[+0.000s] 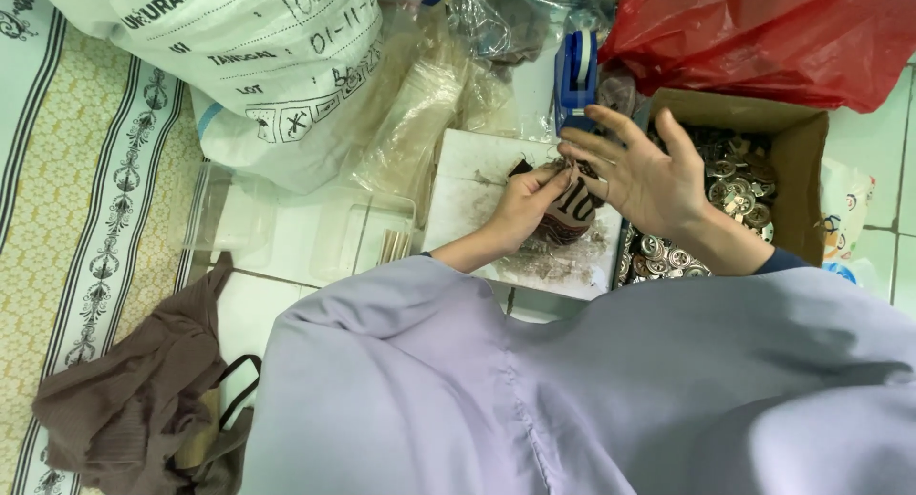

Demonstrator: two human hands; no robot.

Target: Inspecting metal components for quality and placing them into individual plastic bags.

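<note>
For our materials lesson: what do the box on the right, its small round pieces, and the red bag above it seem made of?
Box: brown cardboard, matte, folded flaps. Round pieces: probably metal, shiny silvery glints. Red bag: thin plastic, glossy and crinkled.

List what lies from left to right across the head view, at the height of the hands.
Patterned mat → clear plastic container → white board → left hand → right hand → cardboard box of round metal pieces.
</note>
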